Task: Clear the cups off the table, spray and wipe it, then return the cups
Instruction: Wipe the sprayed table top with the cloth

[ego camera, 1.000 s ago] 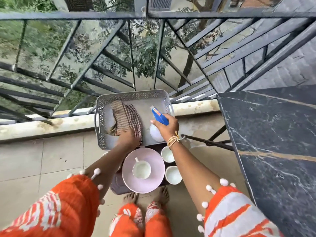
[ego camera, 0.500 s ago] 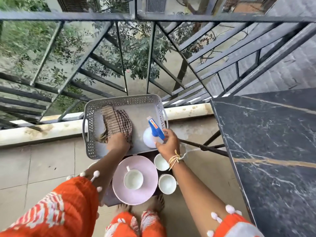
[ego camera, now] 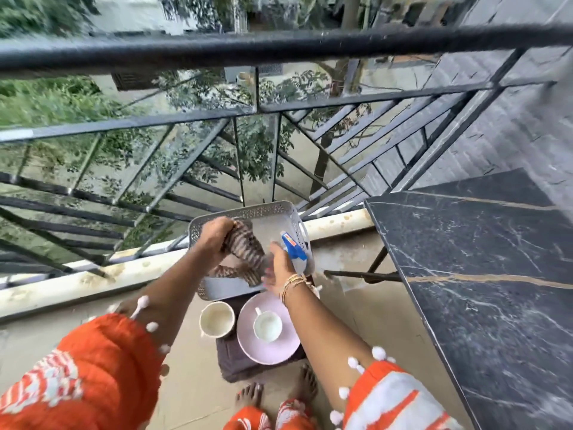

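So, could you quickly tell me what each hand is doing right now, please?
Left hand: grips the brown checked cloth, lifted above the grey perforated tray.
Right hand: holds the blue-headed spray bottle.

Two bare arms in orange sleeves reaching forward and down. Left hand (ego camera: 215,234) raised, fingers curled tight around a checked cloth (ego camera: 245,256) hanging below it. Right hand (ego camera: 279,268) just beside, gripping a spray bottle (ego camera: 293,251), bangles at the wrist. Bare feet visible below.
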Demonstrator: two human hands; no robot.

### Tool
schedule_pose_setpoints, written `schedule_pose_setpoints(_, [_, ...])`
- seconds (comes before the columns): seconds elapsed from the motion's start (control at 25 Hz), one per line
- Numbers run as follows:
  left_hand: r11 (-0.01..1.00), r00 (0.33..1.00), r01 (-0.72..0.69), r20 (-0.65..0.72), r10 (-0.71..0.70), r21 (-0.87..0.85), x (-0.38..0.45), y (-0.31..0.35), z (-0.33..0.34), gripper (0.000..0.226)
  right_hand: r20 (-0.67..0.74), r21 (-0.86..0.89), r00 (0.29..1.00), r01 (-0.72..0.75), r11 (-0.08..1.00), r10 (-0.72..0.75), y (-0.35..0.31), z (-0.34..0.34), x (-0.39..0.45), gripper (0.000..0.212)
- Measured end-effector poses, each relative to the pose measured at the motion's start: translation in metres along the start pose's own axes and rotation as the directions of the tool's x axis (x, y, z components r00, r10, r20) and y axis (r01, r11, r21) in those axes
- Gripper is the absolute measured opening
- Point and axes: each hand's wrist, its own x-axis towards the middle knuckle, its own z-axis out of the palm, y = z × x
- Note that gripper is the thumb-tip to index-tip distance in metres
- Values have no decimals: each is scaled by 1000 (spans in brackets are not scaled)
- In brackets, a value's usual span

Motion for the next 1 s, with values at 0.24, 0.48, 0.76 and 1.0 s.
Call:
schedule_pose_setpoints(0.24, [989, 936, -134, 337, 106, 59, -42, 34, -15, 45, 297, 252, 951, -163, 954, 84, -14, 15, -30, 86])
schedule_pose_setpoints(0.48, [967, 806, -51, 582, -108, 249, -70, 61, -6, 14, 248, 399, 932, 152, 904, -266, -44, -4, -86, 40])
schedule_pose_setpoints(0.76, [778, 667, -86, 616, -419, 622, -88, 76, 61, 43, 89, 585, 908, 285, 759, -409, -88, -66, -147, 18])
schedule_pose_setpoints(1.0, [850, 483, -174, 796, -366, 497, -119, 81, 187, 36, -114, 554, 847, 488, 675, -519, -112, -175, -170, 27])
